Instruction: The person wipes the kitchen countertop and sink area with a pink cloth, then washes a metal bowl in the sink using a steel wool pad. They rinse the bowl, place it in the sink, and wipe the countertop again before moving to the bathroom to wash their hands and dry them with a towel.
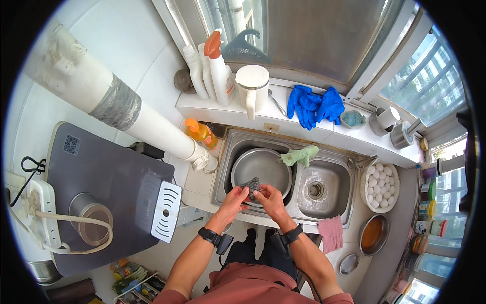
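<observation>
Between my two hands is a dark grey steel wool scourer (pixel 251 186). My left hand (pixel 236 200) pinches its left side and my right hand (pixel 270 198) has thumb and fingers on its right side. Both hands are over the near rim of a round metal basin (pixel 262 165), which sits in the left bowl of a stainless steel double sink (pixel 224 167). A green cloth (pixel 300 155) hangs over the divider between the bowls, touching the basin's right side. The right bowl (pixel 330 182) shows its drain.
An orange pump bottle (pixel 203 135) stands behind the sink's left corner. Spray bottle (pixel 221 76), white jug (pixel 252 85) and blue gloves (pixel 315 106) are on the ledge. Right of the sink are a basket of eggs (pixel 379 186), a pink cloth (pixel 331 232) and a metal bowl (pixel 374 235).
</observation>
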Demonstrator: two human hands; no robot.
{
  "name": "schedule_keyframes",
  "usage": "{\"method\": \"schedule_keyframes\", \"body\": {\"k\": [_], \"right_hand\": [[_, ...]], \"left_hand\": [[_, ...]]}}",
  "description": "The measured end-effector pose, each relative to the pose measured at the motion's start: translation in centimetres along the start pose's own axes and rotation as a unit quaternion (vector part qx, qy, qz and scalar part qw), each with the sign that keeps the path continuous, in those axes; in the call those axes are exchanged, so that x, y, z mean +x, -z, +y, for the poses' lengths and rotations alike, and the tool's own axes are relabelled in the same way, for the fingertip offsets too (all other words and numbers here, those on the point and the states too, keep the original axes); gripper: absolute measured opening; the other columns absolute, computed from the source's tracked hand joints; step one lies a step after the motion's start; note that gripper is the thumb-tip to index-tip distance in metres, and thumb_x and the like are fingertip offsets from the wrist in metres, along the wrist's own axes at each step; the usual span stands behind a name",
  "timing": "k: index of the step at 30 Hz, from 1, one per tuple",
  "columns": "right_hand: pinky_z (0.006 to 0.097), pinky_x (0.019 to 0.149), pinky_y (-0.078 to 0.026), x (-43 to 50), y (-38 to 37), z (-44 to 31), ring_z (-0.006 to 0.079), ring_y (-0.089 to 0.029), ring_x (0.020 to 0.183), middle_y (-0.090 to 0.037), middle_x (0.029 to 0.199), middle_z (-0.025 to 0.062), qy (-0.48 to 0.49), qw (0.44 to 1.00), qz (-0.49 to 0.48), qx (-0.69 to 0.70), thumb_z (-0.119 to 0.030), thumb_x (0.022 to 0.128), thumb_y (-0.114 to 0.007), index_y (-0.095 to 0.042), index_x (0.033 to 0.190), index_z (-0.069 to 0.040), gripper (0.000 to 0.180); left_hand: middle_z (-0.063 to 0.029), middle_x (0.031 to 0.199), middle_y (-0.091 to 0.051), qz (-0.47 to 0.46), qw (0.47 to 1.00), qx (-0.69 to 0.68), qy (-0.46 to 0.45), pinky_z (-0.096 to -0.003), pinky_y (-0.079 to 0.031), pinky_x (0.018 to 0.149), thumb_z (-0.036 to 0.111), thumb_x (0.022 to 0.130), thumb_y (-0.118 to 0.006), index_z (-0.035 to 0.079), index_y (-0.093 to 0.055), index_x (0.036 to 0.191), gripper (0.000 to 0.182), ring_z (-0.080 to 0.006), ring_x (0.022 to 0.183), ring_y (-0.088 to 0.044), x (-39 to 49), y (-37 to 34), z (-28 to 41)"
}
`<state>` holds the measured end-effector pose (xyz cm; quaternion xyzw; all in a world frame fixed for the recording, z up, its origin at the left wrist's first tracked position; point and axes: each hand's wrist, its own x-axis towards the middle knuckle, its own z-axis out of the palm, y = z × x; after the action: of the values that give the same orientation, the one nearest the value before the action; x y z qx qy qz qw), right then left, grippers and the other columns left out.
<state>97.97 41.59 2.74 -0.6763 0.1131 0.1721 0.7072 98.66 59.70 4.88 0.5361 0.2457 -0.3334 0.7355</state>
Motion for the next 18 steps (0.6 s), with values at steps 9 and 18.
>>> {"method": "schedule_keyframes", "body": {"k": [9, 18], "right_hand": [[0.0304, 0.087, -0.054, -1.1, 2.3, -0.4, 0.0191, -0.068, 0.101, -0.070, 0.113, 0.0171, 0.002, 0.996, 0.058, 0.063, -0.015, 0.096, -0.070, -0.043, 0.147, 0.007, 0.061], [0.0313, 0.081, -0.056, -4.0, 6.9, 3.7, 0.0186, -0.068, 0.096, -0.069, 0.111, 0.0123, -0.076, 0.983, 0.134, 0.097, -0.011, 0.096, -0.067, -0.050, 0.142, 0.004, 0.052]], "left_hand": [[-0.0018, 0.111, -0.064, -0.057, 0.988, 0.004, -0.147, -0.0321, -0.052, 0.081, 0.021, 0.097, -0.072, 0.008, -0.058, 0.116, 0.027, -0.0127, 0.102, -0.061, 4.8, -3.6, 3.8], [-0.0014, 0.103, -0.065, -0.001, 0.989, 0.002, -0.149, -0.0328, -0.052, 0.081, 0.022, 0.095, -0.074, 0.009, -0.060, 0.107, 0.023, -0.0139, 0.096, -0.062, 14.2, -6.1, 8.6]]}}
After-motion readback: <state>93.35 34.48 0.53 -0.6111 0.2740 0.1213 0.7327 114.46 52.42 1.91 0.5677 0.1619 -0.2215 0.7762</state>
